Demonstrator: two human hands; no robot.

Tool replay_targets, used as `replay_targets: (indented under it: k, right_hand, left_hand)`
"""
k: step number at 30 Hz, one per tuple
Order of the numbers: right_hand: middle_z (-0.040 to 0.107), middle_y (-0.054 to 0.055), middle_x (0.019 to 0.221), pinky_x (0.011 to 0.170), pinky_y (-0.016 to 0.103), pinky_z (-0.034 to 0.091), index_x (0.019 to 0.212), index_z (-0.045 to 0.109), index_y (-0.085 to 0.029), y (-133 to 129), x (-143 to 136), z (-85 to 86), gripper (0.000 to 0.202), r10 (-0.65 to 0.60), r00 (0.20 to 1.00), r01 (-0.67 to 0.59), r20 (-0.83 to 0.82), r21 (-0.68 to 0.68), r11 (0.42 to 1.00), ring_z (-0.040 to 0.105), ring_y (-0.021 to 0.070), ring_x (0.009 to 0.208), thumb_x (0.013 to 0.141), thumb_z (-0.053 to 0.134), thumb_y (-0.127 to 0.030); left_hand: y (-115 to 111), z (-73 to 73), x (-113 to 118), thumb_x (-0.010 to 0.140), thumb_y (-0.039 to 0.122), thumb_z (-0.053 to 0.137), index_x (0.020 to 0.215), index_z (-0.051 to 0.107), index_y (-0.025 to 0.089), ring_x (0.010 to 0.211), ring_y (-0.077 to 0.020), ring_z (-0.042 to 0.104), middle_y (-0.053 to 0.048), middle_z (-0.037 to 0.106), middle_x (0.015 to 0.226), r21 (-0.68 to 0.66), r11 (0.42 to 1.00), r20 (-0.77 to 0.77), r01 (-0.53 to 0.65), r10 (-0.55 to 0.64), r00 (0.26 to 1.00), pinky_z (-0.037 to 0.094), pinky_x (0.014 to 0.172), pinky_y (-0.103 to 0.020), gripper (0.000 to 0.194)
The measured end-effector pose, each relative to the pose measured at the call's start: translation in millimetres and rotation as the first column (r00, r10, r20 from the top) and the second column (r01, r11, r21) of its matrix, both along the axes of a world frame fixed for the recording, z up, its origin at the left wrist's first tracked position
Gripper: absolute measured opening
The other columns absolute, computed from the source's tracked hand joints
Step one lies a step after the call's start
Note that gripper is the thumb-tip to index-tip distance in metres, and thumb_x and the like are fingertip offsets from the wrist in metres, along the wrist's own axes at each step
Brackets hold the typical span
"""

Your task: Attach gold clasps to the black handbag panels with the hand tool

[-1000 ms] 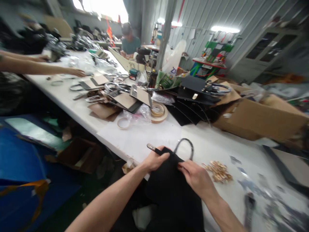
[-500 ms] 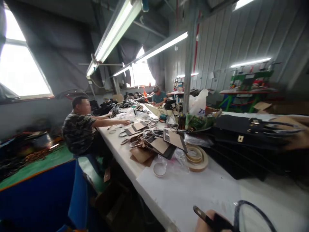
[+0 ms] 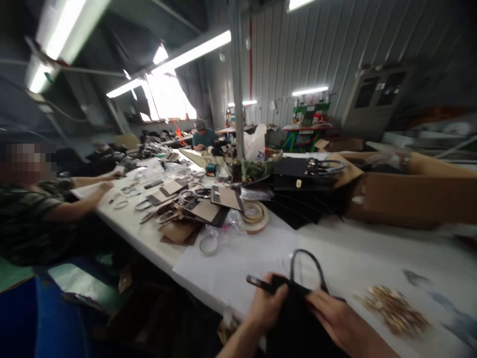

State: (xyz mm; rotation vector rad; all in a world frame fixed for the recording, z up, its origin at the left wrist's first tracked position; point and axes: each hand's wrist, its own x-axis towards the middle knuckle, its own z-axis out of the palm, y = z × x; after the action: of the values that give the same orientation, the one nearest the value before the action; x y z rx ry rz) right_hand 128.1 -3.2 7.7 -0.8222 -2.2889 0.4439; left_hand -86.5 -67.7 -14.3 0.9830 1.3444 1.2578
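A black handbag (image 3: 298,318) stands at the table's near edge, its looped dark handle (image 3: 311,256) rising from the top. My left hand (image 3: 268,304) is closed on the bag's upper left corner, thumb on top. From that hand a dark strap-like piece (image 3: 256,283) with a metallic tip sticks out to the left; its exact kind is unclear. My right hand (image 3: 333,313) grips the bag's top edge on the right, fingers bent over it. The lower part of the bag runs out of view.
Gold-coloured metal pieces (image 3: 397,311) lie in a pile at right. Tape rolls (image 3: 257,216), card-covered panels (image 3: 204,209) and another black handbag (image 3: 294,174) sit farther back. A cardboard box (image 3: 413,199) stands at right. A co-worker (image 3: 33,209) sits at left, another person (image 3: 203,136) beyond.
The view has swung to the right. The handbag is now in sight with both my hands on it; before, only one hand, the strap-like piece and the handle showed at the bottom.
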Motion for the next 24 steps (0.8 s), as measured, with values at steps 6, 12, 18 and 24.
replay_targets:
  k: [6, 12, 18, 24]
  right_hand:
    - [0.069, 0.003, 0.097, 0.081, 0.031, 0.056, 0.096, 0.067, -0.024, -7, 0, 26.4, 0.017, 0.112, 0.971, -0.042, 0.210, -0.314, 0.949, 0.069, 0.0186, 0.084, 0.094, 0.056, -0.012]
    - [0.068, 0.003, 0.098, 0.084, 0.029, 0.056, 0.098, 0.069, -0.022, -4, -3, 23.2, 0.024, 0.197, 0.955, -0.114, 0.223, -0.340, 0.934, 0.069, 0.0175, 0.088, 0.092, 0.054, -0.004]
    - [0.072, 0.003, 0.093, 0.080, 0.031, 0.057, 0.097, 0.075, -0.023, -12, -3, 20.4, 0.018, 0.101, 0.977, -0.045, 0.187, -0.284, 0.958, 0.071, 0.0184, 0.083, 0.094, 0.060, -0.011]
    - [0.075, 0.002, 0.093, 0.083, 0.032, 0.057, 0.094, 0.077, -0.024, -11, 1, 24.6, 0.012, 0.049, 0.981, 0.015, 0.186, -0.330, 0.944, 0.072, 0.0185, 0.085, 0.093, 0.068, -0.016]
  left_hand:
    - [2, 10.3, -3, 0.093, 0.046, 0.063, 0.114, 0.067, 0.021, 0.103, -0.0244, 0.064, -0.005, 0.071, 0.105, 0.053, 0.998, -0.165, 0.044, -0.035, 0.986, 0.050, 0.098, -0.039, 0.033]
    - [-1, 3.0, -3, 0.092, 0.045, 0.066, 0.114, 0.070, 0.022, 0.106, -0.0247, 0.066, -0.006, 0.073, 0.110, 0.071, 0.996, -0.145, 0.049, -0.038, 0.989, 0.050, 0.100, -0.038, 0.032]
    - [0, 4.9, -7, 0.092, 0.043, 0.067, 0.115, 0.071, 0.021, 0.106, -0.0244, 0.067, -0.005, 0.074, 0.110, 0.107, 0.990, -0.086, 0.093, -0.084, 0.993, 0.051, 0.100, -0.037, 0.032]
    - [0, 8.5, -7, 0.093, 0.047, 0.066, 0.115, 0.069, 0.019, 0.099, -0.0237, 0.067, -0.005, 0.073, 0.103, 0.071, 0.994, -0.072, 0.080, -0.075, 0.995, 0.053, 0.092, -0.035, 0.035]
